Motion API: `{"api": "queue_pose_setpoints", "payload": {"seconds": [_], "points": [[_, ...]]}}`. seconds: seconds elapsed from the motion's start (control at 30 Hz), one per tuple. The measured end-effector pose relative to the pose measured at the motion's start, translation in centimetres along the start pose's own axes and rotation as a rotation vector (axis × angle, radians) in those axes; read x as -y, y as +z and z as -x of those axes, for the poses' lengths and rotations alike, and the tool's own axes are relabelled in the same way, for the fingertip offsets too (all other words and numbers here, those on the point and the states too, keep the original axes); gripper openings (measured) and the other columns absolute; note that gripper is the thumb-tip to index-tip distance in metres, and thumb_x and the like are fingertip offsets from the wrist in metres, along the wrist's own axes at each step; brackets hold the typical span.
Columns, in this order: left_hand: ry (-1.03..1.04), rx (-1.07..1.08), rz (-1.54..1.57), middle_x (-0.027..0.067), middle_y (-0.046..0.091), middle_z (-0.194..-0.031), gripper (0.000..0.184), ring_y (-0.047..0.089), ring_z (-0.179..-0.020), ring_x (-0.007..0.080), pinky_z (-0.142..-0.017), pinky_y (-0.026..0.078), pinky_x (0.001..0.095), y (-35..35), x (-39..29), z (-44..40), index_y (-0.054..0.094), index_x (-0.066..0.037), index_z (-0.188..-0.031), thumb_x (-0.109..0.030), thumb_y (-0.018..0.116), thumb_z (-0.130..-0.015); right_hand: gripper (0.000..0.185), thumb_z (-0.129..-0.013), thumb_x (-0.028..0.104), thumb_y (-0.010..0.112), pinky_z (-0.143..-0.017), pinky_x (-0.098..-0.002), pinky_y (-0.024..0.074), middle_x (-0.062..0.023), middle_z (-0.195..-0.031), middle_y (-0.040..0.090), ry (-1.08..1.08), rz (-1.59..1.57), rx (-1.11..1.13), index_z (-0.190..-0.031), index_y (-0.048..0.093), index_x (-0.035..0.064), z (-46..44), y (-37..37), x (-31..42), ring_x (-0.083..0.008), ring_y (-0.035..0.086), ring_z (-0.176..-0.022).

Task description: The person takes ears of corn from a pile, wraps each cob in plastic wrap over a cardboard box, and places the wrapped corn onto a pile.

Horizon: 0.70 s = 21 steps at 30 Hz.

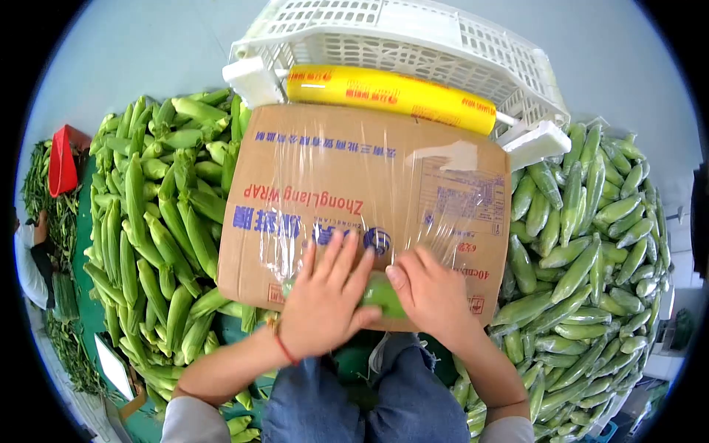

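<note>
A green ear of corn (382, 295) in its husk lies crosswise on the near part of a cardboard box (295, 173), partly hidden under my hands. My left hand (330, 299) rests flat over the ear's left part, fingers spread, and wears a red cord bracelet. At the ear's right end, my right hand (434, 295) is closed, with its thumb against the corn. Clear film stretches over the box top toward a yellow roll of cling wrap (391, 96) at the far edge, mounted between white foam blocks.
Unwrapped corn ears (159, 221) are heaped on my left. Film-wrapped corn ears (583, 273) are piled on my right. A white plastic crate (413, 44) stands behind the roll. At the far left are a red container (65, 161) and another person's arm (38, 229).
</note>
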<state>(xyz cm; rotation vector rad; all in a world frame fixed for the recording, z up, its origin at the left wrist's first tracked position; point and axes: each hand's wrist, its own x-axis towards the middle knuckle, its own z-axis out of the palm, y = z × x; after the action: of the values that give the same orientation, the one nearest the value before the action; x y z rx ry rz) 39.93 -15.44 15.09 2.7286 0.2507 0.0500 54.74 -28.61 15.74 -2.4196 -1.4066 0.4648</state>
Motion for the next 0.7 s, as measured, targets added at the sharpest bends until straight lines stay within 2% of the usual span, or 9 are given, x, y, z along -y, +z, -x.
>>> {"api": "queue_pose_setpoints", "payload": {"seconds": [0.07, 0.13, 0.23, 0.3, 0.4, 0.43, 0.47, 0.57, 0.7], "points": [[-0.031, -0.153, -0.094, 0.027, 0.033, -0.148, 0.062, 0.025, -0.139, 0.0457, -0.113, 0.018, 0.0594, 0.5, 2.0, -3.7, 0.042, -0.004, -0.141, -0.038, 0.055, -0.091, 0.037, -0.083, 0.035, 0.068, -0.065, -0.0381, 0.053, -0.0112, -0.112, 0.056, -0.29, 0.1, -0.344, -0.105, 0.057, 0.0079, -1.1, 1.1, -1.1, -0.0277, 0.062, -0.089], [0.012, -0.507, -0.256, 0.0252, 0.053, -0.128, 0.045, 0.051, -0.121, 0.0421, -0.1, 0.04, 0.0546, 0.1, 4.6, -8.3, 0.056, -0.003, -0.123, -0.033, 0.059, -0.089, 0.047, -0.075, 0.037, 0.074, -0.068, -0.036, 0.0525, -0.0107, -0.113, 0.054, -0.436, 0.298, -0.457, -0.107, 0.057, 0.0074, -2.6, 0.5, -1.0, -0.0257, 0.06, -0.096], [-0.152, -0.038, -0.072, 0.019, 0.064, -0.094, 0.026, 0.066, -0.083, 0.0337, -0.07, 0.054, 0.0437, -2.4, 4.5, -10.4, 0.061, -0.004, -0.1, -0.027, 0.062, -0.088, 0.055, -0.067, 0.04, 0.078, -0.067, -0.0333, 0.0528, -0.0079, -0.101, 0.055, -0.373, 0.289, -0.34, -0.104, 0.055, 0.0068, -4.4, 0.2, -2.3, -0.0231, 0.06, -0.096], [0.041, -0.241, -0.106, 0.012, 0.062, -0.073, 0.02, 0.064, -0.058, 0.0277, -0.05, 0.051, 0.0374, -1.5, 2.8, -7.3, 0.059, -0.005, -0.088, -0.025, 0.063, -0.086, 0.056, -0.066, 0.045, 0.077, -0.06, -0.0344, 0.0531, -0.0079, -0.095, 0.056, -0.318, 0.224, -0.207, -0.101, 0.055, 0.0064, -4.2, 0.1, -2.9, -0.0235, 0.062, -0.088], [0.077, -0.159, 0.046, 0.023, 0.063, -0.111, 0.055, 0.063, -0.102, 0.0365, -0.091, 0.05, 0.0438, -0.9, 0.9, -1.3, 0.056, 0.005, -0.119, -0.032, 0.069, -0.08, 0.057, -0.065, 0.049, 0.075, -0.053, -0.0346, 0.0517, -0.0095, -0.095, 0.057, -0.445, 0.089, -0.04, -0.097, 0.056, 0.0053, -1.5, 0.2, -2.1, -0.024, 0.063, -0.08], [0.071, -0.109, 0.034, 0.0247, 0.057, -0.122, 0.06, 0.057, -0.113, 0.0365, -0.098, 0.045, 0.0451, -0.7, 0.7, -0.3, 0.052, 0.006, -0.125, -0.031, 0.068, -0.081, 0.056, -0.066, 0.049, 0.074, -0.067, -0.0372, 0.0533, -0.0096, -0.096, 0.057, -0.303, 0.064, 0.243, -0.096, 0.058, 0.0045, -1.0, -0.5, -1.2, -0.0246, 0.061, -0.089], [0.071, -0.065, 0.021, 0.0263, 0.052, -0.132, 0.065, 0.052, -0.123, 0.0366, -0.104, 0.041, 0.0463, -0.5, 0.5, 0.4, 0.048, 0.006, -0.131, -0.031, 0.067, -0.082, 0.056, -0.067, 0.048, 0.074, -0.074, -0.0392, 0.0514, -0.0098, -0.098, 0.057, -0.307, 0.085, 0.189, -0.097, 0.058, 0.0036, -0.7, -0.5, -0.9, -0.025, 0.059, -0.095], [0.131, -0.103, -0.095, 0.0279, 0.042, -0.141, 0.072, 0.042, -0.133, 0.0357, -0.109, 0.035, 0.0458, -0.3, 3.2, -2.9, 0.04, 0.008, -0.137, -0.03, 0.066, -0.083, 0.059, -0.069, 0.044, 0.074, -0.098, -0.0449, 0.0386, -0.0109, -0.109, 0.055, -0.34, 0.107, -0.131, -0.108, 0.059, 0.0027, -1.3, -0.3, -0.4, -0.0267, 0.05, -0.113], [0.132, -0.121, -0.109, 0.0306, 0.035, -0.145, 0.073, 0.037, -0.136, 0.0379, -0.111, 0.035, 0.0406, -1.0, 8.1, -12.4, 0.035, 0.013, -0.137, -0.02, 0.067, -0.081, 0.063, -0.061, 0.039, 0.08, -0.086, -0.0403, 0.0448, -0.0093, -0.109, 0.055, -0.544, 0.342, -0.379, -0.112, 0.058, 0.0085, -4.8, 0.7, -1.6, -0.0259, 0.053, -0.104]]}}
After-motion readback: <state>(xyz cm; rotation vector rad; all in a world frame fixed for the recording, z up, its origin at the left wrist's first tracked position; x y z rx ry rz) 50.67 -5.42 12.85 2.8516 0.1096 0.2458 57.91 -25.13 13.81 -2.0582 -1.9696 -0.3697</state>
